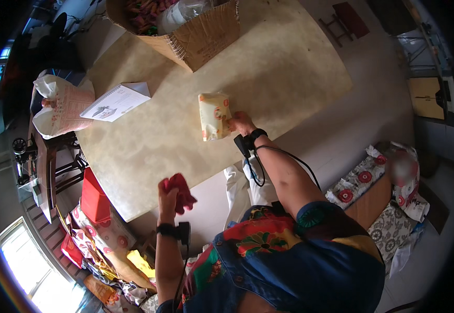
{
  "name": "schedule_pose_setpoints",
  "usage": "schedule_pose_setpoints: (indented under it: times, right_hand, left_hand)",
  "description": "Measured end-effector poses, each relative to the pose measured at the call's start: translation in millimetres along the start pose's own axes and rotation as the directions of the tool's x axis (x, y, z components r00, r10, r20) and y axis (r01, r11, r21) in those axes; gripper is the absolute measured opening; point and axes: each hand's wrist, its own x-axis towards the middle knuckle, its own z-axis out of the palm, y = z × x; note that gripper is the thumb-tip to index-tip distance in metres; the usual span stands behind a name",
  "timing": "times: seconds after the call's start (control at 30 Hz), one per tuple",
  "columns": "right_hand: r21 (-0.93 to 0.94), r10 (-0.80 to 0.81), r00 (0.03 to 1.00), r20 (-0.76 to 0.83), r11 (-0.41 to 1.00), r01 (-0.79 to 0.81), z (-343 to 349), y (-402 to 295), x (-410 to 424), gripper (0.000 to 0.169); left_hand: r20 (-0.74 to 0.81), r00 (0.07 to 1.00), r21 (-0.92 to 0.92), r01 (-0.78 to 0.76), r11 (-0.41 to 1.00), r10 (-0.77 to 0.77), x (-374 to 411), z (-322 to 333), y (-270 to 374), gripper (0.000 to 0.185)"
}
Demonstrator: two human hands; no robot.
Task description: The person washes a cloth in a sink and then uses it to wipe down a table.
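Note:
My left hand [167, 199] is closed on a crumpled dark red cloth [182, 194], held up near the table's front left edge. Further right, my right hand [243, 123] grips the right side of a cream-yellow soft plastic pack [214, 117], apparently of paper tissues. Orange marks and a round printed picture show on its face. Beneath it spreads the tan tabletop [164, 148]; whether the pack rests flat on it I cannot tell. Black straps with small cabled devices circle both my wrists.
A cardboard box [211, 39] with dark red pieces and a clear plastic bag stands at the back. On the left are a desk calendar [117, 102], a printed plastic sack [70, 105] and a red container [94, 197]. A small stool [346, 23] stands on the floor beyond.

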Motion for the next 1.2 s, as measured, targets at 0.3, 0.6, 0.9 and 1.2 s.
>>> schedule_pose_setpoints:
  times: [0.3, 0.6, 0.9, 1.2]
  right_hand:
    - [-0.089, -0.052, 0.996, 0.071, 0.994, 0.058, 18.2, -35.8, -12.5, 0.059]
    - [0.107, 0.041, 0.941, 0.336, 0.991, -0.081, 2.9, -18.8, -9.6, 0.056]
    - [-0.112, 0.038, 0.922, 0.385, 0.994, 0.006, -5.6, -27.2, -51.8, 0.040]
    - [0.254, 0.086, 0.991, 0.100, 0.961, -0.109, -71.4, 11.6, -85.2, 0.044]
  left_hand:
    - [0.339, 0.939, 0.160, 0.012, 0.987, -0.067, 113.5, 102.9, 47.2, 0.049]
    - [0.553, 0.818, 0.025, 0.175, 0.984, -0.160, 106.8, 158.9, 54.6, 0.034]
    - [0.582, 0.803, 0.029, 0.135, 0.990, -0.126, 58.4, 163.3, 53.5, 0.034]
    - [0.439, 0.890, 0.449, -0.100, 0.888, -0.121, 23.0, 149.3, 24.2, 0.059]
